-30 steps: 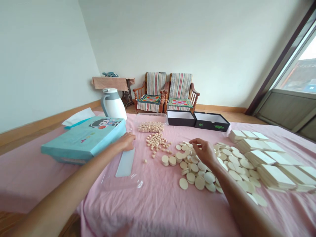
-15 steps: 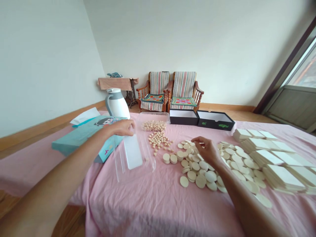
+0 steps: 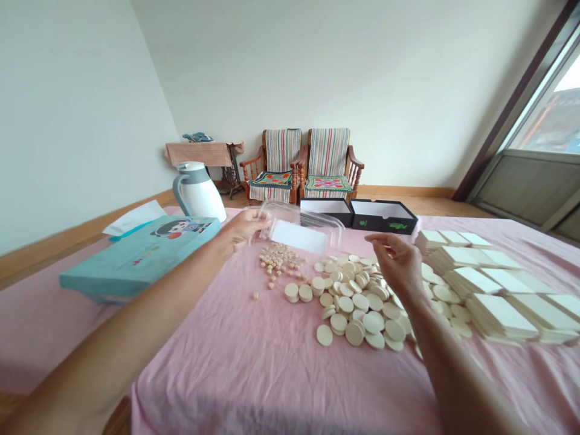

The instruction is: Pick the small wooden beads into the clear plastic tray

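Observation:
My left hand (image 3: 242, 229) grips one end of a clear plastic lid (image 3: 301, 232) with a white label, held in the air above small round wooden beads (image 3: 277, 260) on the pink cloth. My right hand (image 3: 399, 261) hovers over a heap of pale wooden discs (image 3: 357, 302), its fingers slightly curled and apart, with nothing in it. The lid's free end points toward my right hand, a short gap away.
A light blue box (image 3: 136, 257) and a white jug (image 3: 198, 193) stand at the left. Two open black boxes (image 3: 357, 212) sit at the back. Stacks of pale flat tiles (image 3: 489, 290) fill the right. Two wooden chairs (image 3: 301, 163) stand by the far wall.
My left hand has lifted the clear lid off the cloth and carried it right, above the beads. My right hand has risen from the discs and opened.

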Available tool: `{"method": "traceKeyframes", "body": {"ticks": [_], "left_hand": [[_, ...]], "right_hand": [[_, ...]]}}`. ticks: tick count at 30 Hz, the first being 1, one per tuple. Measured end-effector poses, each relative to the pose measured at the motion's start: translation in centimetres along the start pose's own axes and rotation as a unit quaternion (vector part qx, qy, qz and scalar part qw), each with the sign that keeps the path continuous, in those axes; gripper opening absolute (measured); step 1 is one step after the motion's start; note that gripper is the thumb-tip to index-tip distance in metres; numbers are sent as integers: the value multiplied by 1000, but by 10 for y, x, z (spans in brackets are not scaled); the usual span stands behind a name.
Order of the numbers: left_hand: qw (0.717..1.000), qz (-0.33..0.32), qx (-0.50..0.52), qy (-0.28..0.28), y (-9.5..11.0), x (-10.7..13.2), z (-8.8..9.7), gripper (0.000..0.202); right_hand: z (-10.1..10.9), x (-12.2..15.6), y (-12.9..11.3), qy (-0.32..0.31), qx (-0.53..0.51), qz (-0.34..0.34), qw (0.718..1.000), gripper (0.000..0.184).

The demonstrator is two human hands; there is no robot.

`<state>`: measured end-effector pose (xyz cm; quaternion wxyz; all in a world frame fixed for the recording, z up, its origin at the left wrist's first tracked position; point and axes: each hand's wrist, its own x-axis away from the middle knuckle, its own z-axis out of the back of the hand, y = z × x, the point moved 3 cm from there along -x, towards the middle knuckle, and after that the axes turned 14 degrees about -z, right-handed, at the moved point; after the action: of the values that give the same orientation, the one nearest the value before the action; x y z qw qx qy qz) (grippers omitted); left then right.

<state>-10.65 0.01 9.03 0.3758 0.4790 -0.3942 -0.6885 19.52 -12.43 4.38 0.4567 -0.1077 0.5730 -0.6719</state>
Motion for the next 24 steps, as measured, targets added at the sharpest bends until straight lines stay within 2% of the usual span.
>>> {"method": "traceKeyframes", "body": {"ticks": [3,6,9,12,14,17,21,24], "left_hand": [[994,52,93,10,-24,-15,-66,18],[987,71,139,24,-39,-30,-115,20],[986,75,151,19,-49,-41,-148,20],[988,64,140,6,-55,-44,-166,20],[991,50,121,0,-58,-43,-168,21],[997,25,80,1,-59,-35,-156,23],[1000,-28,5,-5,-53,-11,-117,26],[983,-109,-132,-70,-48,15,-82,21]], "right_hand": [[6,-7,8,27,17,-8,999,26],[10,-13,14,48,36,-19,998,27],[13,-16,15,55,39,-17,998,26],[13,-16,13,55,50,-4,997,25],[13,-15,12,56,59,10,997,25],[11,-13,10,50,73,26,996,25],[3,-9,11,21,92,34,995,25],[-8,-3,11,-11,109,53,993,23]]}}
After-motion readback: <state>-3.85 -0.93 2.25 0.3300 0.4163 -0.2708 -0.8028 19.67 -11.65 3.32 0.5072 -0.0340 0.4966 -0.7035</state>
